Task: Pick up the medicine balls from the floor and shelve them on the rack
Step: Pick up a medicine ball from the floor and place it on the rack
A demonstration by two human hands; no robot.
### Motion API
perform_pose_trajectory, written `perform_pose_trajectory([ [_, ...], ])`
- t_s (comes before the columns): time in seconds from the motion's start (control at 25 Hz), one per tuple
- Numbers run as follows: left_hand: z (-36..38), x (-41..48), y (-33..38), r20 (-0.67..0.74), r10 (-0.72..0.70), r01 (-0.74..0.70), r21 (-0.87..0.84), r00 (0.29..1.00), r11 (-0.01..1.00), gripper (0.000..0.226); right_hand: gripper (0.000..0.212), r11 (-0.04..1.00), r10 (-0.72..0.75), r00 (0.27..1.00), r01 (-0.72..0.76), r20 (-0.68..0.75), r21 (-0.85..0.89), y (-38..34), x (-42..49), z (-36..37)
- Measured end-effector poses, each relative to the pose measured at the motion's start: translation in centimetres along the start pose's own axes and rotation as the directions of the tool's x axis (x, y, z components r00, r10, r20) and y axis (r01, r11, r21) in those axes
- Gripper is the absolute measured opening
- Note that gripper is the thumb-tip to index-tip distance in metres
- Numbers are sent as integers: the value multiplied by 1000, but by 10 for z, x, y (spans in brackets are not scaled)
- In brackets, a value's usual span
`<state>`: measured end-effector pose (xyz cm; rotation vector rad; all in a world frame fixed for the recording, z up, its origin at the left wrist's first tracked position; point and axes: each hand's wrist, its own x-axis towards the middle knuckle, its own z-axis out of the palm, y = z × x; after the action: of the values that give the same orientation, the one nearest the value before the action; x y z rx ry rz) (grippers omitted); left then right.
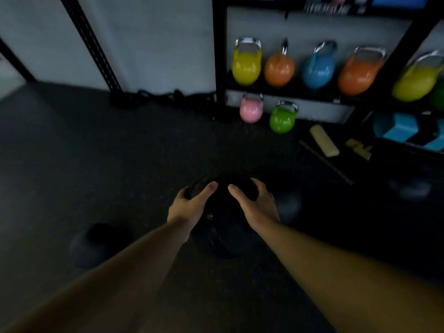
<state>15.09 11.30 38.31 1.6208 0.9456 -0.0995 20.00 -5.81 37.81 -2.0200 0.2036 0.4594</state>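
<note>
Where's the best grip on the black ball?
Its two opposite flanks, one hand each, coming down from above. The ball is round with no handle and looks too wide for one hand; the left hand and right hand cup it that way.

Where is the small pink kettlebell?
In the head view, the small pink kettlebell stands right of centre by the left post of the black metal rack, just left of the bright green kettlebell.

Medicine ball [223, 212] on floor [120, 164], before rack [219, 68].
</note>
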Motion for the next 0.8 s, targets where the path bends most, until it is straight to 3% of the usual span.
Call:
perform_pose_trajectory([
  [0.16, -70, -60, 191, -26, 311, -312, -58, 950, 948, 102, 112, 966, -243, 961, 252, -136, 56, -197, -36, -69],
  [0.4, -144, -172, 420, -91, 664, -670, -124, 742, 732, 99, 102, 782, -554, 767, 613, -324, 114, -423, -113, -176],
  [0.6, -138, -224, 548, -117, 809, -810, -214, 576, 546, 110, 106, 654, -646, 613, 752, -455, 83, -526, -133, -264],
  [0.8, -88, -194, 629, -125, 842, -832, -285, 525, 477, 112, 110, 591, -678, 521, 806, -519, 36, -578, -70, -318],
])
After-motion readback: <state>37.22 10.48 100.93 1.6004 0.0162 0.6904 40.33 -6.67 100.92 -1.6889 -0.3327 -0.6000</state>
